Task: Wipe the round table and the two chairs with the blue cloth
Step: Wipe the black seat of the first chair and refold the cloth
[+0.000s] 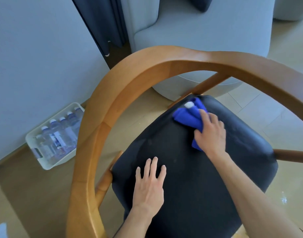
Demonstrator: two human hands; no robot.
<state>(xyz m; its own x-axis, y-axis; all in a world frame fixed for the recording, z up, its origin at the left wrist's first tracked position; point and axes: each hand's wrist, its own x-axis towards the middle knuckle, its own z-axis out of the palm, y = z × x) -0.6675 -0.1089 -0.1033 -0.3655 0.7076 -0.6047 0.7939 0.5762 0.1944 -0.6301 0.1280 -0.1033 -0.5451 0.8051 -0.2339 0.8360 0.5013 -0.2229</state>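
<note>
Currently the right hand (210, 134) presses the bunched blue cloth (190, 117) against the far part of the dark seat (190, 186), its grip apparently closed over the fabric. Left hand (149, 184) lies flat, fingers spread, holding nothing. Curved wooden backrest (99, 134) rings the seat; a tray of bottles (56, 136) sits on the floor beside it.
</note>
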